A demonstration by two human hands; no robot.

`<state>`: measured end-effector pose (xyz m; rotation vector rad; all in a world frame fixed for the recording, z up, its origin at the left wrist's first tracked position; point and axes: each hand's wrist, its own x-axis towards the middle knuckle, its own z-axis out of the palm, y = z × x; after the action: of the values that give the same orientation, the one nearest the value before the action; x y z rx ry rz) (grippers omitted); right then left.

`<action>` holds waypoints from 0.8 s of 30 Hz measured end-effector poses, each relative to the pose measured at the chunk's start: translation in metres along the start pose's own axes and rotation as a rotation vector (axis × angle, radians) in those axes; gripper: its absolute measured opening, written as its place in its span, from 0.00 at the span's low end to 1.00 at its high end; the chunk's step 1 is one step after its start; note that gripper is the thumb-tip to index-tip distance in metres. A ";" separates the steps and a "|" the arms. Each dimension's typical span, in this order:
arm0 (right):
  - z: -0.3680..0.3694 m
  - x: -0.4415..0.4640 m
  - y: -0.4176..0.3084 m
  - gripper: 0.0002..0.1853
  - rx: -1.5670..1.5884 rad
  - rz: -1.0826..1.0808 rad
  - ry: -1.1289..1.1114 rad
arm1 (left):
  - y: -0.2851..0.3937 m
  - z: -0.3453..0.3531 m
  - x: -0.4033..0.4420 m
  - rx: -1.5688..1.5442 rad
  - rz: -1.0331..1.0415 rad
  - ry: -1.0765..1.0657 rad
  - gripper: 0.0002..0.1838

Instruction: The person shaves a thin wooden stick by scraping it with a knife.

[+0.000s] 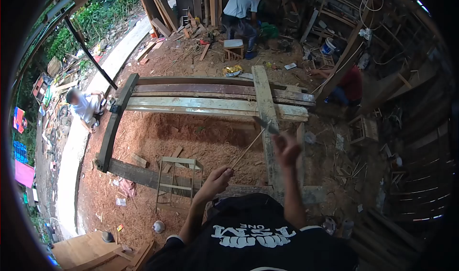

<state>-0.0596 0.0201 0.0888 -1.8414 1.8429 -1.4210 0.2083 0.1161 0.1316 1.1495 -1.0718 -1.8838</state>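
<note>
My left hand (216,182) is closed round the lower end of a thin wooden stick (247,149), which slants up and to the right. My right hand (288,149) is raised beside the upright plank (266,99), its fingers wrapped round the handle end of a knife (266,125). The knife's blade points up and to the left, near the stick's upper end. Whether blade and stick touch cannot be made out. Below and left of my left hand stands a small wooden frame (178,162) with thin rods.
Long boards (191,103) lie across a wooden bench frame (112,127) in front of me. A person in white (85,104) sits at the left, another person (239,13) bends at the back, and a person in red (351,82) is at the right. Shavings (191,132) cover the ground.
</note>
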 end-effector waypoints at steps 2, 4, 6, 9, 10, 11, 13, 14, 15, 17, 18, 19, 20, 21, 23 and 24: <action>-0.004 0.006 -0.021 0.30 -0.032 -0.078 -0.017 | 0.002 0.004 0.000 0.019 0.007 0.005 0.12; -0.006 -0.003 -0.058 0.32 -0.070 -0.279 -0.013 | 0.006 0.008 0.005 0.023 0.025 -0.016 0.12; 0.018 -0.017 -0.049 0.31 -0.063 -0.379 -0.039 | 0.014 0.006 0.008 0.034 0.028 -0.009 0.12; -0.002 0.023 -0.020 0.28 -0.122 -0.218 -0.021 | 0.016 -0.001 0.007 0.046 0.020 0.050 0.12; -0.008 0.032 -0.015 0.27 -0.130 -0.129 -0.014 | 0.011 -0.004 0.011 0.068 0.024 0.056 0.12; -0.004 0.022 -0.019 0.28 -0.107 -0.155 -0.015 | 0.008 -0.004 0.014 0.086 0.026 0.054 0.12; 0.012 0.002 -0.034 0.29 -0.067 -0.241 -0.004 | 0.022 0.001 0.018 0.047 0.010 0.030 0.12; 0.013 -0.008 -0.045 0.28 -0.064 -0.311 -0.045 | 0.022 0.002 0.019 0.025 0.012 0.023 0.12; 0.014 -0.003 -0.037 0.28 -0.038 -0.211 -0.016 | 0.019 0.002 0.016 0.005 0.002 0.020 0.12; 0.012 0.019 -0.005 0.28 0.022 -0.004 0.040 | 0.010 -0.007 0.017 0.065 0.005 0.037 0.13; -0.001 0.044 0.010 0.28 -0.094 0.182 0.174 | 0.010 -0.013 0.011 0.069 0.011 0.045 0.13; -0.014 0.058 0.025 0.29 -0.238 0.078 0.201 | 0.010 -0.017 0.006 0.075 0.018 0.049 0.13; -0.015 0.053 0.023 0.28 -0.240 0.016 0.153 | 0.009 -0.018 0.008 0.071 0.037 0.061 0.13; -0.016 0.050 0.020 0.28 -0.240 -0.058 0.108 | 0.007 -0.020 0.014 0.066 0.067 0.075 0.13; -0.014 0.027 -0.024 0.26 -0.074 0.039 0.007 | 0.008 -0.017 0.018 0.043 0.093 0.080 0.12; -0.007 0.020 -0.032 0.26 -0.105 -0.074 0.054 | 0.015 -0.010 0.023 0.026 0.104 0.072 0.12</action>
<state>-0.0473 0.0140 0.1246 -1.9578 1.9286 -1.4381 0.2110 0.0870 0.1345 1.1448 -1.0987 -1.7401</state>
